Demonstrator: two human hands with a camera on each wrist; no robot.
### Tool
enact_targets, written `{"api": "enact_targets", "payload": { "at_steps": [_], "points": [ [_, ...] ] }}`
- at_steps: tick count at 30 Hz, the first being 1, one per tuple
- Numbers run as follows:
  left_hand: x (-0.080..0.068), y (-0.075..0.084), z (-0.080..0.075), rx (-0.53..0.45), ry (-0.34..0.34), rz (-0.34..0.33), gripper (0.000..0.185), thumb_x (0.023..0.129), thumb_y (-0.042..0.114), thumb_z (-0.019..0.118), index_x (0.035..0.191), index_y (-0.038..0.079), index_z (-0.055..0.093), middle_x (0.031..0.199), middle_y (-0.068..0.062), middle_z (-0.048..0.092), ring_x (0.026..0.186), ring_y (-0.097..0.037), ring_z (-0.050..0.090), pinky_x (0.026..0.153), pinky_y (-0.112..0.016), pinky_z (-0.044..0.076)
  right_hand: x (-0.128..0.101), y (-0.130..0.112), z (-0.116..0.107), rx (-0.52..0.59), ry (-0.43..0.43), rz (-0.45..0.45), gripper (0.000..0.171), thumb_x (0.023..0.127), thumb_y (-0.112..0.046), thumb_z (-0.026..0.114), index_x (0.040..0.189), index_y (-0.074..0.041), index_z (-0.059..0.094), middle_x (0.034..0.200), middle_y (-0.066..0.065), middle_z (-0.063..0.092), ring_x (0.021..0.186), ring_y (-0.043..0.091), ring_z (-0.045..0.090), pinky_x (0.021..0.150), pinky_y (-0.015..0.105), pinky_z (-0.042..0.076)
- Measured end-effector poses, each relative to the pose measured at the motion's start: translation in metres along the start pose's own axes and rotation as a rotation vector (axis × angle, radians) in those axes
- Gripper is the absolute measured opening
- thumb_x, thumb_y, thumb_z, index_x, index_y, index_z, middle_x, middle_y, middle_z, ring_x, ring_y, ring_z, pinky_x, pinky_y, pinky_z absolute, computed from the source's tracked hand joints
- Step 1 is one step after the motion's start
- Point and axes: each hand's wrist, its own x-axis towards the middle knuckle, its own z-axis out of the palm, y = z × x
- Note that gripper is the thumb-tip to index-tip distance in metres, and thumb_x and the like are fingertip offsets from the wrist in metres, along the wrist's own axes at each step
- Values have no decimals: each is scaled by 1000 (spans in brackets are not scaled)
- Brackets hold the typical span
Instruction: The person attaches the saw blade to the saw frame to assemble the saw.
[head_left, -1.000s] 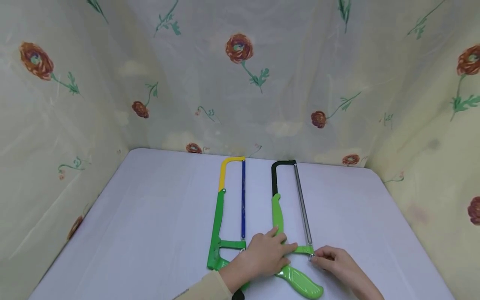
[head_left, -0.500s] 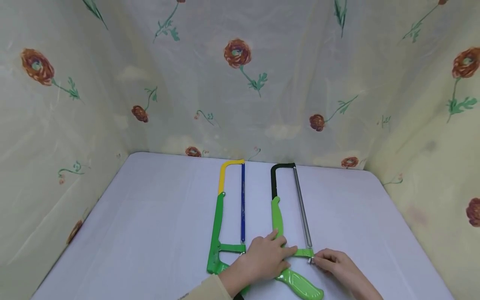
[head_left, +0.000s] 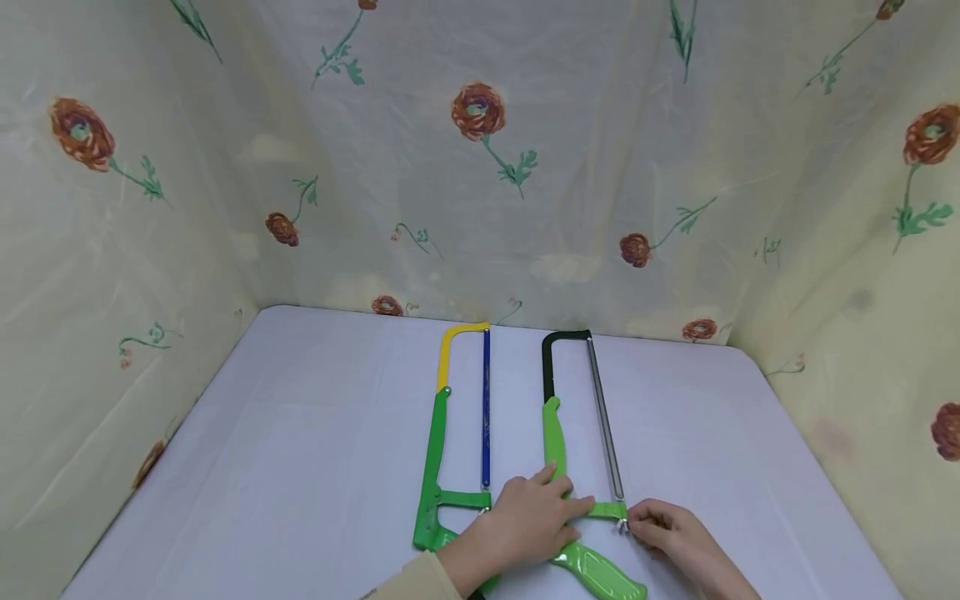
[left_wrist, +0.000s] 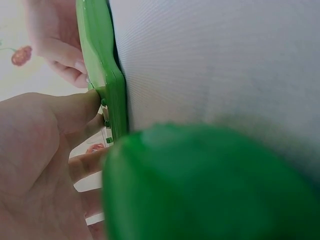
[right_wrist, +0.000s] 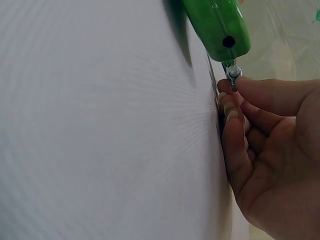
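Note:
A light green hacksaw [head_left: 600,572] with a black front frame [head_left: 548,367] and a grey blade [head_left: 604,417] lies flat on the table. My left hand [head_left: 528,518] rests across its frame just above the handle, fingers spread and mostly straight. In the left wrist view, the thumb [left_wrist: 80,107] presses against the green frame [left_wrist: 107,60]. At the crossbar's end, my right hand [head_left: 678,533] pinches a small metal wing nut [right_wrist: 233,72] between thumb and index finger. The other right fingers are bent close to the tabletop.
A second hacksaw, dark green [head_left: 435,450] with a yellow front [head_left: 444,354] and blue blade [head_left: 486,408], lies left of the first. My left forearm covers part of its handle. Flowered cloth [head_left: 555,208] hangs behind and beside the white table [head_left: 322,433].
The wing nut has turned a little in my right fingers. My left hand stays on the saw. The head view has tilted slightly, so everything appears a bit lower.

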Motion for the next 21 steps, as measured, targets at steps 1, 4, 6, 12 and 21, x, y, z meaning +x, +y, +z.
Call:
{"api": "enact_targets", "payload": {
  "at_steps": [1,4,6,12,21],
  "points": [
    [0,0,0,1,0,1,48,101,55,45,148,48,38,143,11,53,143,-25,44,88,-35,58,0,0,0,-1,-2,-10,23,97,-19,60,105,2,66,82,0,57,74,12,51,63,24,46],
    [0,0,1,3,-2,0,48,101,55,45,148,48,38,143,11,53,143,-25,44,88,-35,58,-2,0,0,-3,-2,-42,21,95,-16,61,105,3,65,84,0,59,73,10,51,63,23,47],
    [0,0,1,5,-5,1,49,101,55,45,148,48,38,143,11,52,143,-25,44,88,-35,58,-3,0,1,-4,10,-47,19,94,-14,62,103,3,65,84,1,60,73,10,52,63,23,47],
    [0,0,1,1,-12,1,49,101,55,44,148,48,37,144,11,52,144,-25,43,89,-36,58,-2,-5,5,-19,75,8,12,89,-10,66,97,-1,64,80,1,57,72,14,50,61,25,44],
    [-1,0,-1,-8,-4,3,48,101,54,45,148,47,38,144,10,52,144,-25,43,89,-36,58,-3,-6,8,-41,87,5,13,85,-7,71,94,0,65,76,2,57,74,16,50,63,26,42]
  ]
}}
